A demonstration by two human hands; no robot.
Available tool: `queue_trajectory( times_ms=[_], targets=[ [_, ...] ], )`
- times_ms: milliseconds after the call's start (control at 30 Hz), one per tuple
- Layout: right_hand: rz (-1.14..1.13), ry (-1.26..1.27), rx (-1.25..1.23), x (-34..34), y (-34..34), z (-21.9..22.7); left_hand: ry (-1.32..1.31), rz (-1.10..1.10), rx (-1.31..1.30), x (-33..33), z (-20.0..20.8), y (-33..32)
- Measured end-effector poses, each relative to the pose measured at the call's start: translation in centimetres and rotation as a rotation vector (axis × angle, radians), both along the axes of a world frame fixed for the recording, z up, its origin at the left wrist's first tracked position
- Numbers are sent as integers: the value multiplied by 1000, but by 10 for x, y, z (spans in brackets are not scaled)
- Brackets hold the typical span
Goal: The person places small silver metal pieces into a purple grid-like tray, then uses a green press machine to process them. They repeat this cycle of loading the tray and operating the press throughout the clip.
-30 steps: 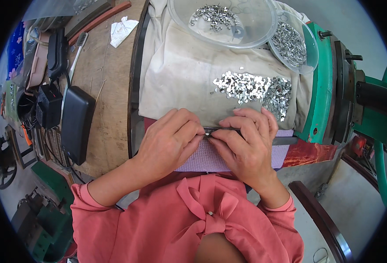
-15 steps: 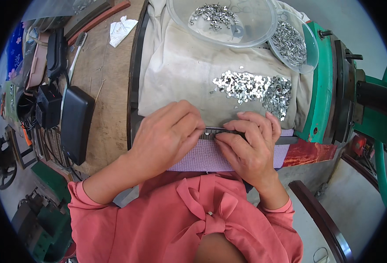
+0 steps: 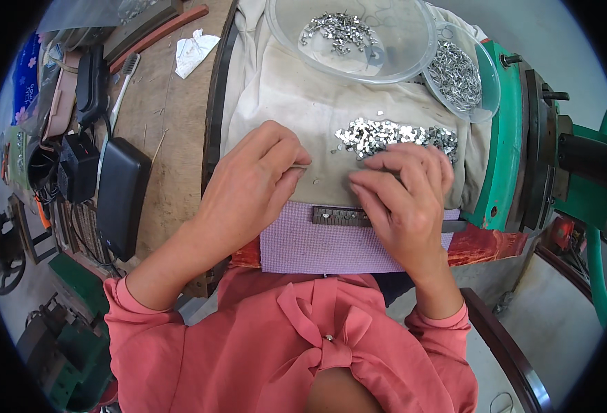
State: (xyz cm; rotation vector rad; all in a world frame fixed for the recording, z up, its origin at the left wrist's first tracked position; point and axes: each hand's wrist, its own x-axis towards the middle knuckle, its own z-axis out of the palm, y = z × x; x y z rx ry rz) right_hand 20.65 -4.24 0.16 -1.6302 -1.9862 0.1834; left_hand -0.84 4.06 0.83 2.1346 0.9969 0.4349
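My left hand is raised over the beige cloth, its thumb and forefinger pinched together. What they hold, if anything, is too small to name. My right hand hovers at the near edge of a heap of small shiny metal pieces, covering part of it. Its fingers are curled, thumb close to forefinger, and I cannot make out what is between them. Below both hands, a dark slotted metal strip lies on a purple woven mat; my right hand hides its right end. One bright piece shows in the strip.
A large clear bowl with metal parts and a smaller clear tub of thin metal pieces stand at the back. Green machinery borders the right. On the wooden bench at left are a toothbrush and a black box.
Both hands have lifted away from the slotted strip and moved farther back over the cloth. The strip shows more fully on the mat, and my right hand now overlaps the metal heap.
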Motion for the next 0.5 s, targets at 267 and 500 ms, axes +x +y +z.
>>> queue_trajectory(
  times_ms=[267,500],
  targets=[
    [47,-63,49,-9,32,-10,-22,-77,119,-1,-5,-3],
    [37,-31,64,-11,37,-10,-37,-101,220,5,-9,-8]
  ],
)
